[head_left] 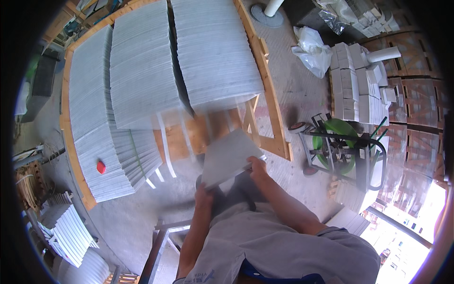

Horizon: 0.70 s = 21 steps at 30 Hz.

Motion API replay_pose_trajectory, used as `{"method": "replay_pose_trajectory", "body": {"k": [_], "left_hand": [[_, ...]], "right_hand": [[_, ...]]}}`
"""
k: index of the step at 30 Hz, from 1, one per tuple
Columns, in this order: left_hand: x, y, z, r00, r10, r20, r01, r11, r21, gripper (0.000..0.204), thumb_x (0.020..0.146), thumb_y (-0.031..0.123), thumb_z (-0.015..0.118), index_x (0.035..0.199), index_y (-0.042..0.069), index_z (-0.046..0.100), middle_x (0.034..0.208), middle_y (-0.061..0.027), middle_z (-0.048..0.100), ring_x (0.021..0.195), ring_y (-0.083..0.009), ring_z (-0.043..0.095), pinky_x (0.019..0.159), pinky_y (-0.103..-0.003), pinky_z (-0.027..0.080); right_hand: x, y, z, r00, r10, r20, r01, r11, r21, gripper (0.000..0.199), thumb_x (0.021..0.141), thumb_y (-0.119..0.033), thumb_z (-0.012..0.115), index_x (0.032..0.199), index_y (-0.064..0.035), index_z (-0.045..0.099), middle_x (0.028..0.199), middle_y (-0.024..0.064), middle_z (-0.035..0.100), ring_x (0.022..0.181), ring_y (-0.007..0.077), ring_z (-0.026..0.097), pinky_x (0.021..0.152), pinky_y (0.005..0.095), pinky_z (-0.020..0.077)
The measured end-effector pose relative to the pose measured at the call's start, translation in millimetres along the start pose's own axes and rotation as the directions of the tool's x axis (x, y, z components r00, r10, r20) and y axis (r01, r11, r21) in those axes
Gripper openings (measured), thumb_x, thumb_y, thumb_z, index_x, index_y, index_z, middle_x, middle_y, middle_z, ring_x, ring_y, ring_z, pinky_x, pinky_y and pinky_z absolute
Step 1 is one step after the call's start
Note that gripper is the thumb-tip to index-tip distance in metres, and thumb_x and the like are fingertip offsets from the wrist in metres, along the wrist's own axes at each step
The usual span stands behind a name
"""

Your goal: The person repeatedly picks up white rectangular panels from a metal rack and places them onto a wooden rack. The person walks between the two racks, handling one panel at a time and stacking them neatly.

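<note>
A pale grey tile (231,154) is hovering in front of the person's lap, its broad face showing and its far corner pointing toward a wooden crate (276,147). The left hand (203,195) is gripping the tile at its near left corner, looking slightly blurred. The right hand (257,168) is grasping the right edge, with the thumb lying near the upper face. Just beyond the tile, white straps (166,146) are running across the crate's bare wooden part and hanging over its near side. Three long rows of thin grey sheets (142,57) are filling much of the crate, and the nearer ones in the left row are fanning out. A small red block (101,167) is resting on that left row. To the right, a wheeled cart (338,149) is carrying a green reel (331,128). Beyond it, white blocks (344,85) are standing in a pile, and a clear plastic bag (312,49) is lying beside them on the floor (283,85).
</note>
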<state>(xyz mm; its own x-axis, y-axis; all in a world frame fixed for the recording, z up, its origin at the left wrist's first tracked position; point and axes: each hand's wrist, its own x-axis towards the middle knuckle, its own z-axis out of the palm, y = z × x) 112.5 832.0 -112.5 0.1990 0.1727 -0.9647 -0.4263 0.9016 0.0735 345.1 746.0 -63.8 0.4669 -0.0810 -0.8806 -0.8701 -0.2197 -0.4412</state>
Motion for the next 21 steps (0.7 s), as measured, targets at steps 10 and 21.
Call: {"method": "replay_pose_trajectory", "body": {"k": [10, 21], "left_hand": [[14, 19, 53, 0.916, 0.295, 0.273, -0.398, 0.759, 0.515, 0.035, 0.086, 0.012, 0.047, 0.114, -0.006, 0.04, 0.112, -0.0208, 0.048, 0.102, -0.0356, 0.051, 0.08, -0.049, 0.049], [42, 39, 136, 0.924, 0.298, 0.238, -0.372, 0.841, 0.392, 0.035, 0.086, 0.012, 0.046, 0.112, -0.011, 0.04, 0.11, -0.0228, 0.048, 0.099, -0.0367, 0.053, 0.076, -0.048, 0.052]], "right_hand": [[18, -52, 4, 0.984, 0.107, 0.142, -0.134, 0.973, 0.189, 0.03, 0.066, -0.006, 0.062, 0.095, -0.0051, 0.054, 0.092, 0.0099, 0.054, 0.084, 0.0253, 0.055, 0.068, 0.0417, 0.0503], [78, -84, 31, 0.974, 0.046, 0.222, -0.108, 0.955, 0.277, 0.039, 0.069, -0.004, 0.058, 0.107, -0.0087, 0.05, 0.103, 0.0088, 0.053, 0.095, 0.0267, 0.054, 0.081, 0.0472, 0.0469]]}}
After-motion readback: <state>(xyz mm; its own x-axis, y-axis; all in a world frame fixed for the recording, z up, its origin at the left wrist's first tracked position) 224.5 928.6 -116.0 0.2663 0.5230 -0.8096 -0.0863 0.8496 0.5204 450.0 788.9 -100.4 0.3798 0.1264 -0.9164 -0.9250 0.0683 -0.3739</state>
